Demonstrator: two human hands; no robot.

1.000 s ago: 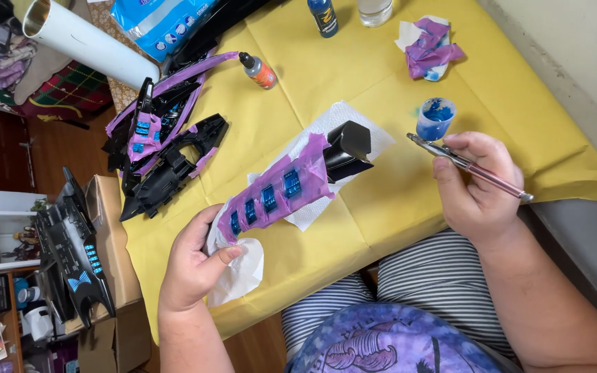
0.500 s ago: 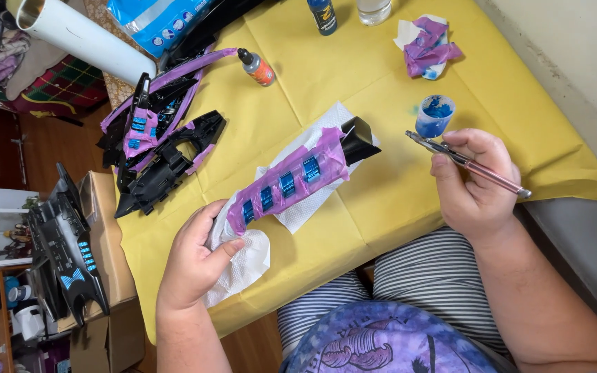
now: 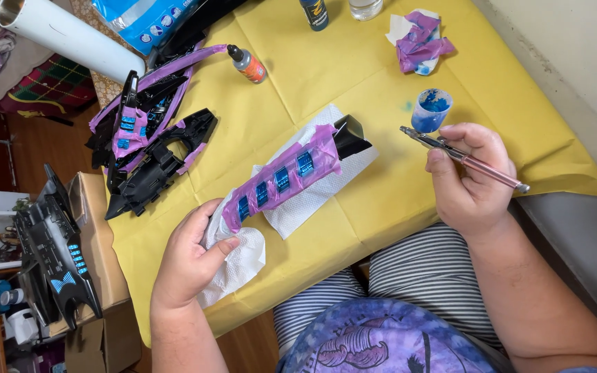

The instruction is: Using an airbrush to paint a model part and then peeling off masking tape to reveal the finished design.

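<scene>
A taped part (image 3: 286,178) is held at its near-left end, through white tissue (image 3: 238,259), by the left hand (image 3: 189,261). To the right, an airbrush (image 3: 463,158) is gripped in the closed right hand (image 3: 470,181). Just beyond it stands a blue cup (image 3: 430,110). Far left, black parts (image 3: 150,148) are piled.

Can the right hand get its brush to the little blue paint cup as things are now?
Probably yes. The right hand holds the brush with its tip right beside the blue paint cup, and only bare yellow cloth lies between them.
</scene>
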